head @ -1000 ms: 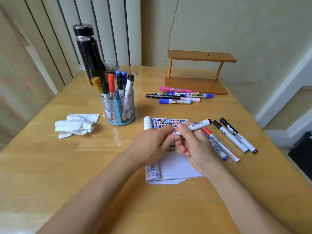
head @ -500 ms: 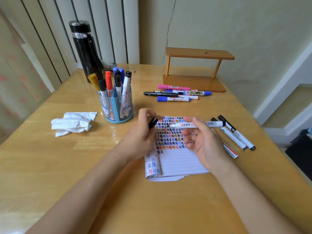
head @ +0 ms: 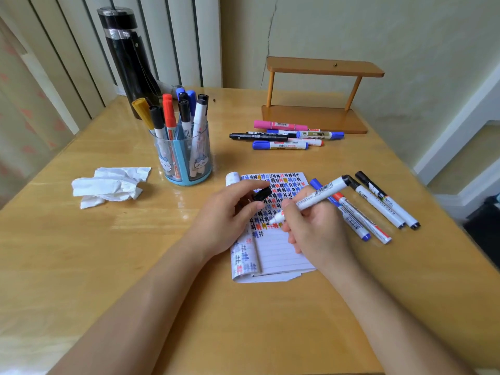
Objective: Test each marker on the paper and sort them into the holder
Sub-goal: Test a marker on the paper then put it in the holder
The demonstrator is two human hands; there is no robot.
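Note:
My right hand (head: 313, 228) grips an uncapped white marker (head: 319, 196), its tip down on the lined paper (head: 278, 253), which is covered in coloured marks. My left hand (head: 224, 215) rests on the paper's left side and pinches the black cap (head: 262, 194). The clear blue holder (head: 186, 161) stands at the back left with several markers upright in it. Several more markers (head: 378, 207) lie right of the paper, and another group (head: 281, 136) lies at the back centre.
A crumpled white tissue (head: 108, 185) lies left of the holder. A black flask (head: 127, 55) stands behind the holder, and a small wooden shelf (head: 319, 98) stands at the back by the wall. The table's right edge drops to a step.
My left hand pulled the black cap off the marker. My right hand turned the marker and brought its tip down onto the paper.

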